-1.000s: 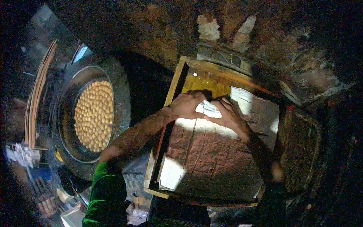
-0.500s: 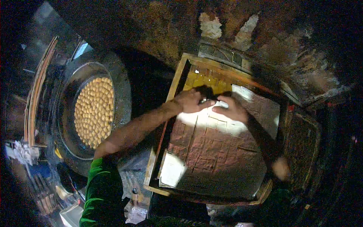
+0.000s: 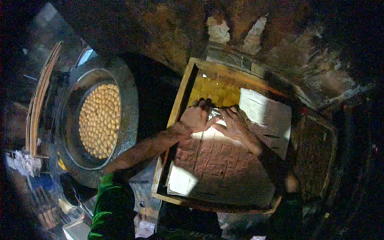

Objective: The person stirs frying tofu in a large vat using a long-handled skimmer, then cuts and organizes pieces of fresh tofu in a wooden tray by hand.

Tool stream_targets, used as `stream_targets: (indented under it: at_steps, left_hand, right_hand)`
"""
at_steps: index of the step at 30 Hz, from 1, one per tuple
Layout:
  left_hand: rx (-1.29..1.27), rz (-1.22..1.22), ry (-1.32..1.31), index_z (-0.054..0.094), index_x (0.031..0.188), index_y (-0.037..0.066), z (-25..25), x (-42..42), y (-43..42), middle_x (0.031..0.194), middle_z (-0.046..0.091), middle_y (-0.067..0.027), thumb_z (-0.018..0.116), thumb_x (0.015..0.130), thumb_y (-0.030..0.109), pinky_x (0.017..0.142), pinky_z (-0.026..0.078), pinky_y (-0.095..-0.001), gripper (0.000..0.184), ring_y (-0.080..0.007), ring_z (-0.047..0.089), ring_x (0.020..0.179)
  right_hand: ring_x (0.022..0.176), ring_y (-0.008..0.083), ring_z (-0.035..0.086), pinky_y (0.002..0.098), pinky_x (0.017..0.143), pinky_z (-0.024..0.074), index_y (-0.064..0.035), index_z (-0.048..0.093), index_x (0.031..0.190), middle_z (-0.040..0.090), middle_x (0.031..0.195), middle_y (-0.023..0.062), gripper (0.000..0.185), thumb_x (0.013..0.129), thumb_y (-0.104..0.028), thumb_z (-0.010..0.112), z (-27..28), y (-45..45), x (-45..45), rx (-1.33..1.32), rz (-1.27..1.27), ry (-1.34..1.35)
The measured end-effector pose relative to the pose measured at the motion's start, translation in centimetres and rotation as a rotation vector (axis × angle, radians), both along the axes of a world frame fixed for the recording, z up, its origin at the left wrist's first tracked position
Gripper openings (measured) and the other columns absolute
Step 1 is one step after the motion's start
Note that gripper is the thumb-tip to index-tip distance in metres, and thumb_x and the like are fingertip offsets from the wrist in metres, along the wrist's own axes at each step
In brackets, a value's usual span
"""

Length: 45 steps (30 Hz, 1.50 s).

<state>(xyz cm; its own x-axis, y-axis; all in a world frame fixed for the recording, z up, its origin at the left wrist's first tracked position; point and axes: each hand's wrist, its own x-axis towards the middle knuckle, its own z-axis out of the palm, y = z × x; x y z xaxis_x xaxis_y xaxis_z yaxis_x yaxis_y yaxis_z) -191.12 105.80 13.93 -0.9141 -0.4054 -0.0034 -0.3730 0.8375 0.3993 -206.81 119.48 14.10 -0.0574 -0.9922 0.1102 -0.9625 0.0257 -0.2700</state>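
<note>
A wide, pale, soft-looking slab [image 3: 224,160], scored into blocks, lies in a shallow wooden tray [image 3: 182,96]. It looks like tofu or dough; its kind is not certain. My left hand [image 3: 196,119] bends its fingers over the slab's far edge, thumb pointing right. Beside it my right hand [image 3: 235,125] grips at the same edge, with thumb and fingers around the pale blocks. A small bright bit shows between the two hands. The undersides of my fingers are hidden.
Left of the tray stands a large dark pan [image 3: 72,132] full of round golden pieces [image 3: 100,120]. Long wooden strips [image 3: 42,100] lean at far left. The tray's yellowish bottom [image 3: 212,86] shows beyond the slab. A rough wall [image 3: 168,36] rises behind.
Both hands have come slightly nearer to me and flattened lower onto the slab's edge. The right hand has shifted left, and more of the slab's bright far corner shows.
</note>
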Motion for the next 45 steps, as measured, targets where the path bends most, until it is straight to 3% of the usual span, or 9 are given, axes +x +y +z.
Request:
stream_targets:
  at_steps: [3, 7, 11, 17, 25, 31, 38, 43, 45]
  left_hand:
    - [-0.194, -0.005, 0.062, 0.068, 0.105, 0.0, -1.5, 0.1, 0.0, 0.091, 0.068, -0.0231, 0.049, 0.086, 0.065, 0.07, 0.056, -0.0501, 0.071, -0.0427, 0.066, 0.071]
    - [0.069, 0.056, -0.294, 0.063, 0.115, 0.005, 0.6, -0.8, -1.3, 0.101, 0.066, -0.0262, 0.05, 0.085, 0.068, 0.083, 0.054, -0.0486, 0.071, -0.0424, 0.065, 0.094]
    - [0.115, -0.019, -0.114, 0.051, 0.131, 0.008, -2.6, -0.9, -2.3, 0.121, 0.06, -0.0223, 0.053, 0.082, 0.069, 0.093, 0.05, -0.0477, 0.078, -0.0398, 0.06, 0.108]
    - [0.205, -0.088, -0.245, 0.044, 0.135, 0.005, 0.7, -0.1, -1.6, 0.123, 0.056, -0.0247, 0.061, 0.078, 0.067, 0.096, 0.047, -0.0466, 0.086, -0.0401, 0.056, 0.114]
    - [0.14, -0.19, 0.01, 0.049, 0.125, 0.004, -0.1, 0.7, -1.6, 0.108, 0.057, -0.0239, 0.067, 0.075, 0.061, 0.087, 0.049, -0.0499, 0.079, -0.0421, 0.06, 0.1]
    - [0.01, -0.275, -0.023, 0.046, 0.127, 0.004, -0.1, 2.2, -0.9, 0.119, 0.051, -0.0231, 0.064, 0.078, 0.06, 0.091, 0.044, -0.0547, 0.077, -0.0421, 0.052, 0.113]
    - [-0.269, -0.368, 0.073, 0.038, 0.143, 0.007, -0.6, 3.1, -0.4, 0.131, 0.05, -0.0202, 0.068, 0.072, 0.055, 0.102, 0.036, -0.0509, 0.091, -0.0371, 0.047, 0.12]
    - [-0.102, -0.34, -0.001, 0.041, 0.14, 0.007, -1.0, 2.0, -1.4, 0.126, 0.053, -0.018, 0.069, 0.073, 0.057, 0.094, 0.044, -0.0505, 0.088, -0.0376, 0.051, 0.117]
    - [-0.024, -0.313, -0.041, 0.042, 0.139, 0.008, -0.2, 1.6, -1.6, 0.125, 0.054, -0.0178, 0.069, 0.073, 0.058, 0.091, 0.046, -0.0508, 0.087, -0.0376, 0.052, 0.117]
  right_hand:
    - [0.105, 0.0371, 0.054, 0.0462, 0.088, 0.0437, 0.0004, 0.05, 0.128, 0.06, 0.114, 0.0192, 0.07, 0.08, -0.047, 0.07, -0.5, -0.3, -0.5, 0.08, 0.005, -0.11]
    - [0.119, 0.0347, 0.053, 0.0424, 0.099, 0.0439, 0.0027, 0.043, 0.135, 0.057, 0.125, 0.0215, 0.082, 0.077, -0.043, 0.078, -1.3, -0.7, -1.0, 0.197, -0.127, -0.817]
    - [0.12, 0.0306, 0.053, 0.0382, 0.101, 0.0424, 0.003, 0.044, 0.135, 0.056, 0.127, 0.0208, 0.087, 0.071, -0.04, 0.084, -1.8, -1.6, -1.8, 0.311, -0.088, -0.877]
    - [0.119, 0.0273, 0.052, 0.036, 0.101, 0.0417, 0.0026, 0.046, 0.133, 0.056, 0.125, 0.0187, 0.088, 0.063, -0.031, 0.089, -3.0, -1.4, -1.7, 0.251, -0.038, -0.853]
    - [0.122, 0.0279, 0.048, 0.038, 0.103, 0.0395, 0.0, 0.045, 0.132, 0.054, 0.126, 0.0165, 0.089, 0.061, -0.029, 0.089, -1.2, -1.0, -1.1, 0.338, -0.066, -0.89]
    - [0.12, 0.0371, 0.047, 0.0474, 0.103, 0.0371, -0.0043, 0.042, 0.137, 0.049, 0.133, 0.0196, 0.095, 0.067, -0.06, 0.073, 3.1, 1.2, 0.0, 0.214, 0.119, -0.105]
    - [0.118, 0.033, 0.047, 0.0474, 0.103, 0.0363, -0.0109, 0.044, 0.141, 0.051, 0.132, 0.0122, 0.085, 0.074, -0.057, 0.068, -1.1, 3.4, -0.5, 0.062, 0.13, 0.214]
    - [0.111, 0.0333, 0.053, 0.0463, 0.098, 0.0419, -0.0118, 0.046, 0.139, 0.055, 0.126, 0.0105, 0.078, 0.074, -0.049, 0.071, -2.2, 2.4, -0.3, -0.034, 0.089, 0.2]
    - [0.115, 0.0362, 0.052, 0.0479, 0.098, 0.0432, -0.011, 0.045, 0.139, 0.056, 0.124, 0.0144, 0.084, 0.07, -0.047, 0.076, -1.5, 2.0, -0.8, 0.062, 0.027, -0.201]
